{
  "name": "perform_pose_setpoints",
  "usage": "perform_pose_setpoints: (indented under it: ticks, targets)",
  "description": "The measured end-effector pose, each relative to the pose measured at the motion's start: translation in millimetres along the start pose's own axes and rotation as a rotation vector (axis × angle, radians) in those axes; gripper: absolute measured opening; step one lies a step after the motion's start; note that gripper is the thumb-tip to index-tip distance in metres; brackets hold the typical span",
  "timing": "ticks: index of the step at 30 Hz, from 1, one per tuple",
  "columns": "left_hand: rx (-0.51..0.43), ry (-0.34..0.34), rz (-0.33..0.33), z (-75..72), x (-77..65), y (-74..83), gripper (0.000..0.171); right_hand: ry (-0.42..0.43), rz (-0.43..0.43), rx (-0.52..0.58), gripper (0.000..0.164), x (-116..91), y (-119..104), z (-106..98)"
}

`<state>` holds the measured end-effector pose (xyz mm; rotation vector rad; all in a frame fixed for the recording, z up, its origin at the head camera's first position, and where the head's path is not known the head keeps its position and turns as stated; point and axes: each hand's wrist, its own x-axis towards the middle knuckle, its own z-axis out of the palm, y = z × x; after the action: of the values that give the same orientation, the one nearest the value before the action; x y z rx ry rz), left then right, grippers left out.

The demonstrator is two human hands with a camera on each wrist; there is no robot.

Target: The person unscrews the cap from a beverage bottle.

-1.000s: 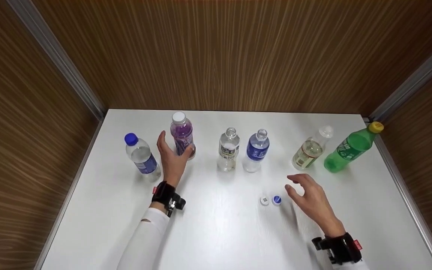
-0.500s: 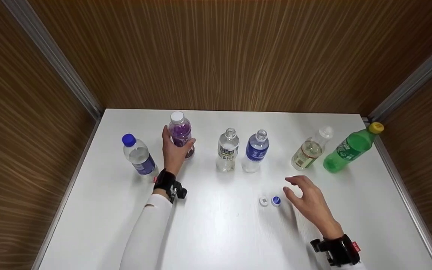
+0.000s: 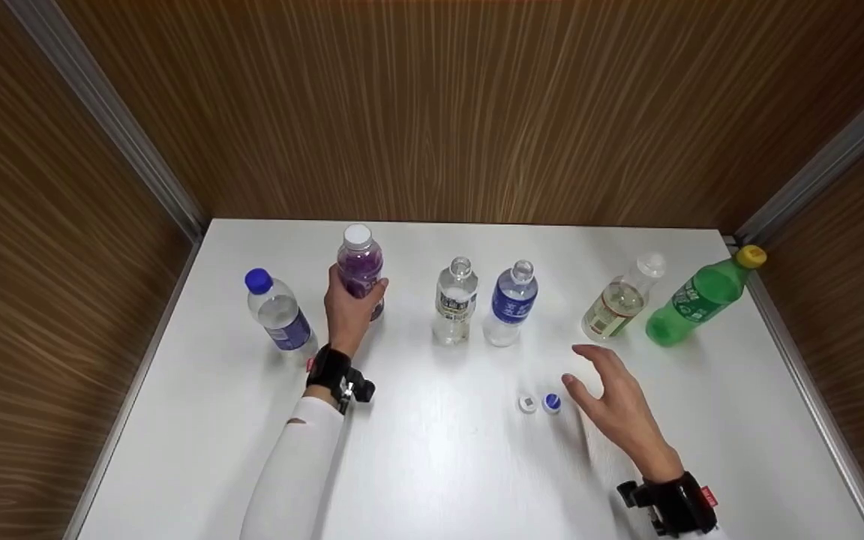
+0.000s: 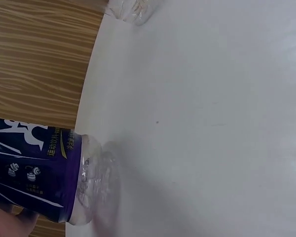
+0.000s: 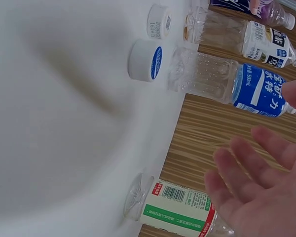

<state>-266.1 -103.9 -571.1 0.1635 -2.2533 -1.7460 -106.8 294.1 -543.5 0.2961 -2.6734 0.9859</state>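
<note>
My left hand (image 3: 349,313) grips a purple drink bottle (image 3: 359,261) with a white cap, thumb on its right side and fingers round the left. In the left wrist view the dark purple label and clear base of this sports drink bottle (image 4: 34,163) show close over the table, with a few fingertips at the lower left corner. My right hand (image 3: 622,405) hovers over the table at the right, fingers spread in a loose curve and nothing in them. Nearest to it are two bottle caps, a white cap (image 3: 527,403) and a blue-topped cap (image 3: 552,403).
A blue-capped water bottle (image 3: 279,311) stands left of my left hand. Two uncapped bottles, one clear (image 3: 455,304) and one blue-labelled (image 3: 511,304), stand mid-table. Farther right are a pale-labelled bottle (image 3: 616,304) and a green soda bottle (image 3: 706,292). Wood-grain panels (image 3: 432,112) enclose the white table (image 3: 432,450).
My left hand has moved in from beside the purple bottle and its fingers have wrapped round it. The right hand has stayed nearly still, shifting slightly left.
</note>
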Motion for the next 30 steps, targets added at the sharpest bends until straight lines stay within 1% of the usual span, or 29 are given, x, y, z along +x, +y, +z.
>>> perform_pose_setpoints:
  ticks: [3,7,10,14,18,23,30]
  targets:
    - [0.014,-0.003,0.041,-2.6,-7.9,3.2,0.077,-0.005,0.021,0.021,0.054,-1.5,-2.3,-0.2]
    - [0.055,-0.012,0.111,-6.2,-18.6,7.9,0.077,-0.011,0.052,0.053,0.062,-2.7,-5.6,-0.4]
    - [0.078,-0.016,0.18,-8.2,-26.9,10.8,0.074,-0.012,0.063,0.077,0.064,-2.4,-7.6,0.0]
    - [0.121,-0.021,0.255,-8.9,-37.3,13.9,0.072,-0.001,0.054,0.1,0.065,0.0,-9.6,0.0]
    - [0.187,-0.03,0.296,-6.9,-49.5,15.0,0.071,0.009,0.049,0.102,0.064,2.9,-10.8,-1.2]
    - [0.27,-0.076,0.33,-4.1,-66.8,15.7,0.069,0.009,0.048,0.101,0.065,6.7,-11.3,-2.4]
    - [0.382,-0.158,0.437,-2.2,-90.6,14.4,0.068,0.003,0.053,0.115,0.069,8.1,-13.0,-1.2]
